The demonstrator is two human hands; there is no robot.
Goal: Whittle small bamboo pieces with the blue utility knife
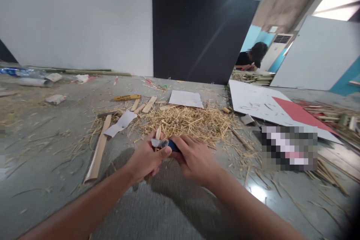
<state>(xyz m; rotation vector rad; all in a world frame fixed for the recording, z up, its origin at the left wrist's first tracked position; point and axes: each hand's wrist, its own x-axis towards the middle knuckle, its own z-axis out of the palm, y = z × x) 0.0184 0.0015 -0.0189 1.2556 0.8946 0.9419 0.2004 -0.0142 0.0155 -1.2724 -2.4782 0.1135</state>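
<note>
My left hand (149, 156) is closed around a narrow strip of pale wood or bamboo (158, 132) whose pointed tip sticks up above the fingers. In my right hand (195, 153) is a knife with a blue handle (173, 145). Its grey blade (159, 143) reaches left across the strip, close to my left thumb. Most of the handle and the strip's lower part are hidden by my fingers. Just beyond both hands lies a heap of straw-coloured shavings (194, 122) on the grey floor.
A long flat wooden slat (98, 150) lies left, near a crumpled paper (120, 123) and a yellow tube (127, 98). White paper (186, 98) rests behind the shavings. Right are a hatchet-like metal head (247, 119) and a white board (253, 99). Another person (252, 57) crouches far back.
</note>
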